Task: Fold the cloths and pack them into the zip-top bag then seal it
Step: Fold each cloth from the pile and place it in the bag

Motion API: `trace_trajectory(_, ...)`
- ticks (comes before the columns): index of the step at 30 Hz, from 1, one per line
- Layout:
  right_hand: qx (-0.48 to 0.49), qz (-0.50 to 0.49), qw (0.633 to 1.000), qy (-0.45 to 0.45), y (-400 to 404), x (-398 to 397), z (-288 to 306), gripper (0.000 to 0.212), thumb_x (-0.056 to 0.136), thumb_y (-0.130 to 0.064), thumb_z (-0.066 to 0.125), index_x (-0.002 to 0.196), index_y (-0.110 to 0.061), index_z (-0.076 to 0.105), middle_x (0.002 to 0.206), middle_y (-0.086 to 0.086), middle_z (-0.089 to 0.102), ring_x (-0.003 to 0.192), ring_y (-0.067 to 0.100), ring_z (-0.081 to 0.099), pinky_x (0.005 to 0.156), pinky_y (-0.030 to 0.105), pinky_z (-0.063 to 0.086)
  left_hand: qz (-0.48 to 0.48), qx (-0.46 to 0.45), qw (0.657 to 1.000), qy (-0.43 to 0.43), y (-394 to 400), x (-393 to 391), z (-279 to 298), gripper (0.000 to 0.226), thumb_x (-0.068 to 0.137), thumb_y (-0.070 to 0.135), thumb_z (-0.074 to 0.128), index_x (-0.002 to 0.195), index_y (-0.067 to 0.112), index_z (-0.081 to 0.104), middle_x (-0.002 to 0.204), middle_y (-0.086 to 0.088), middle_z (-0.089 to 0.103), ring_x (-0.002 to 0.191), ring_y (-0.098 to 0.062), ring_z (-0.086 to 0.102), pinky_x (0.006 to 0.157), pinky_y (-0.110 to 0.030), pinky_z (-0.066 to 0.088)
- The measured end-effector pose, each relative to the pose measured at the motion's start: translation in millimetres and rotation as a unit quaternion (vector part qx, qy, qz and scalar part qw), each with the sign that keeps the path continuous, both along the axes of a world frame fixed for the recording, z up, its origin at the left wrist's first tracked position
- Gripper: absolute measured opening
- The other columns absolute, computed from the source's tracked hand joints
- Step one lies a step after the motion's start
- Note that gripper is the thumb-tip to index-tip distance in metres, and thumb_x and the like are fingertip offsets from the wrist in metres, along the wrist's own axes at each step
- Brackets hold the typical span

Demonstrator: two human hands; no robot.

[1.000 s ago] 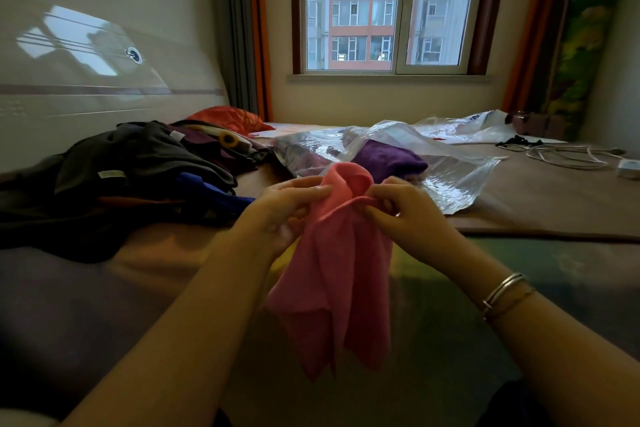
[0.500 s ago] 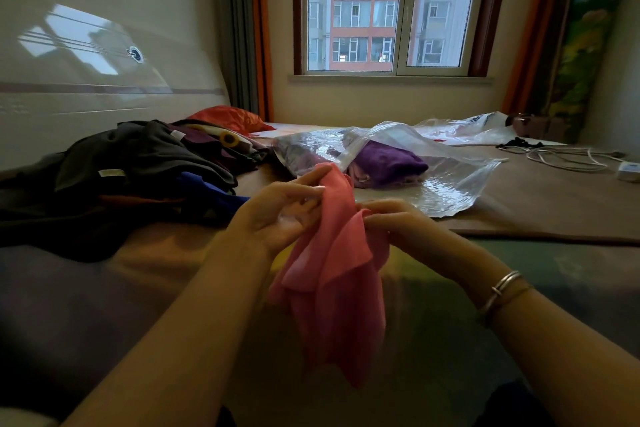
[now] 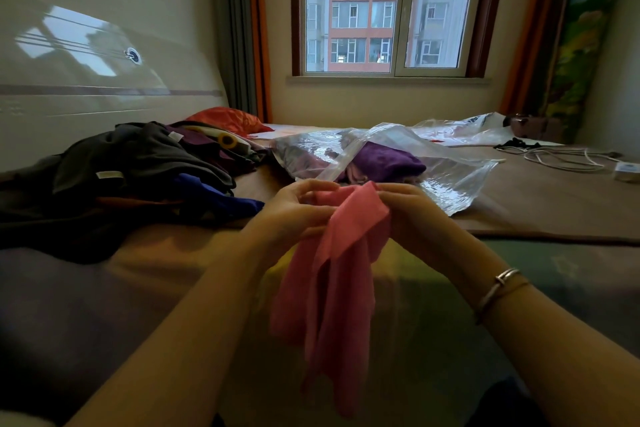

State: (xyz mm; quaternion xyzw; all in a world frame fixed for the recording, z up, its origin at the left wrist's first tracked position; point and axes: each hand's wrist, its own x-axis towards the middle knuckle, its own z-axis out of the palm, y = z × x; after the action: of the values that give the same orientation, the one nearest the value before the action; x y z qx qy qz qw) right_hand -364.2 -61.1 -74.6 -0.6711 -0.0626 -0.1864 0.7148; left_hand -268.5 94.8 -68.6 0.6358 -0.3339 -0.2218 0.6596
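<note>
brown bed cover (image 3: 540, 204), window (image 3: 388, 10)

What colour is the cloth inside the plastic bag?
Purple cloth, seen through the clear bag in the head view.

home bedroom, bed (image 3: 104, 288), clothes pile (image 3: 138, 170), curtained window (image 3: 384, 10), apartment blocks outside

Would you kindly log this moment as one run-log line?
step: folding | hands: left hand and right hand grip pink cloth | zip-top bag: unsealed, purple cloth inside
</note>
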Motion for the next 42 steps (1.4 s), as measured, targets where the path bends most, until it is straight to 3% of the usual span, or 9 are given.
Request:
trace_trajectory(5, 0.065, -0.115, 0.991, -0.003, -7.8, 3.0, 2.4, 0.023, 0.093, -0.010, 0.045, 0.085, -0.004, 0.066, 0.079, 0.014, 0.061, 0.065, 0.019, 0.056, 0.055, 0.028, 0.050, 0.031, 0.004, 0.997, -0.069, -2.3, -7.0, 1.3, 0.016, 0.085, 0.013, 0.069, 0.099, 0.019, 0.071, 0.092, -0.002, 0.071, 0.081, -0.013, 0.066, 0.070, -0.029, 0.056)
trace_trajectory(9, 0.152, -0.092, 0.984, 0.016, -8.3, 6.3, 1.7, 0.021, 0.076, -0.026, 0.070, 0.066, -0.008, 0.074, 0.075, 0.013, 0.047, 0.064, 0.016, 0.045, 0.052, 0.020, 0.040, 0.030, -0.033, 0.995, -0.091, -2.8, -11.7, 5.7, 0.016, 0.085, 0.026, 0.070, 0.101, 0.029, 0.071, 0.109, 0.000, 0.068, 0.096, -0.019, 0.067, 0.080, -0.040, 0.058)
trace_trajectory(13, 0.210, -0.007, 0.978, 0.018, -14.8, 12.3, -1.5, 0.060, 0.029, -0.030, 0.094, 0.077, -0.006, 0.068, 0.073, 0.013, 0.035, 0.064, 0.019, 0.034, 0.060, 0.025, 0.020, -0.018, -0.032, 0.992, -0.122, -1.1, -13.9, 4.9, 0.052, 0.076, 0.008, 0.077, 0.119, 0.032, 0.063, 0.126, 0.003, 0.059, 0.110, -0.017, 0.062, 0.089, -0.036, 0.056)
trace_trajectory(18, 0.229, 0.023, 0.973, 0.025, -15.6, 2.1, 1.0, 0.095, 0.053, -0.030, 0.084, 0.131, 0.010, 0.048, 0.131, 0.030, 0.050, 0.120, 0.041, 0.050, 0.098, 0.042, 0.045, -0.062, -0.054, 0.995, -0.054, 0.2, -11.9, 4.7, 0.065, 0.076, -0.015, 0.066, 0.129, 0.021, 0.056, 0.125, -0.007, 0.061, 0.112, -0.025, 0.062, 0.091, -0.040, 0.054)
trace_trajectory(22, 0.209, 0.027, 0.977, 0.028, -4.9, 1.7, 6.2, 0.048, 0.099, -0.032, 0.033, 0.123, 0.005, 0.052, 0.115, 0.020, 0.066, 0.099, 0.026, 0.068, 0.075, 0.036, 0.059, 0.008, -0.096, 0.994, -0.041, -4.4, -11.6, 0.4, 0.039, 0.085, -0.012, 0.056, 0.116, 0.011, 0.064, 0.103, -0.012, 0.071, 0.094, -0.023, 0.068, 0.078, -0.031, 0.057)
trace_trajectory(25, 0.083, -0.093, 0.992, -0.002, 1.5, 11.9, -1.7, 0.035, 0.099, -0.021, 0.042, 0.110, 0.009, 0.055, 0.104, 0.024, 0.067, 0.095, 0.035, 0.066, 0.081, 0.043, 0.056, 0.058, -0.133, 0.989, 0.005, -9.0, -15.4, -2.3, 0.017, 0.088, 0.007, 0.063, 0.103, 0.002, 0.070, 0.093, -0.017, 0.072, 0.074, -0.018, 0.068, 0.062, -0.023, 0.055)
trace_trajectory(29, -0.209, -0.283, 0.934, -0.067, 7.5, 12.4, -5.9, 0.020, 0.089, 0.005, 0.044, 0.093, -0.013, 0.050, 0.074, 0.001, 0.058, 0.064, 0.006, 0.055, 0.060, 0.022, 0.045, 0.086, -0.101, 0.989, 0.062, -13.8, -17.4, -5.3, 0.022, 0.088, 0.024, 0.065, 0.092, 0.003, 0.072, 0.078, -0.010, 0.071, 0.061, -0.012, 0.063, 0.054, -0.020, 0.050)
trace_trajectory(34, -0.313, -0.220, 0.923, -0.047, 19.0, 9.4, 4.0, 0.023, 0.073, -0.004, 0.040, 0.067, -0.017, 0.059, 0.060, -0.007, 0.058, 0.058, 0.006, 0.051, 0.057, 0.024, 0.039, 0.113, -0.081, 0.987, 0.085, -12.1, -15.0, -5.8, 0.011, 0.086, 0.018, 0.068, 0.077, 0.012, 0.070, 0.064, -0.002, 0.070, 0.059, -0.012, 0.063, 0.055, -0.021, 0.051)
trace_trajectory(42, -0.263, -0.073, 0.962, 0.003, 17.4, -0.8, 8.9, 0.015, 0.093, -0.022, 0.059, 0.083, -0.012, 0.064, 0.079, 0.002, 0.060, 0.077, 0.010, 0.055, 0.071, 0.025, 0.046, 0.075, -0.081, 0.990, 0.084, -0.9, -26.0, 5.0, 0.007, 0.084, 0.003, 0.067, 0.090, 0.003, 0.070, 0.058, -0.006, 0.066, 0.044, -0.008, 0.060, 0.044, -0.016, 0.050)
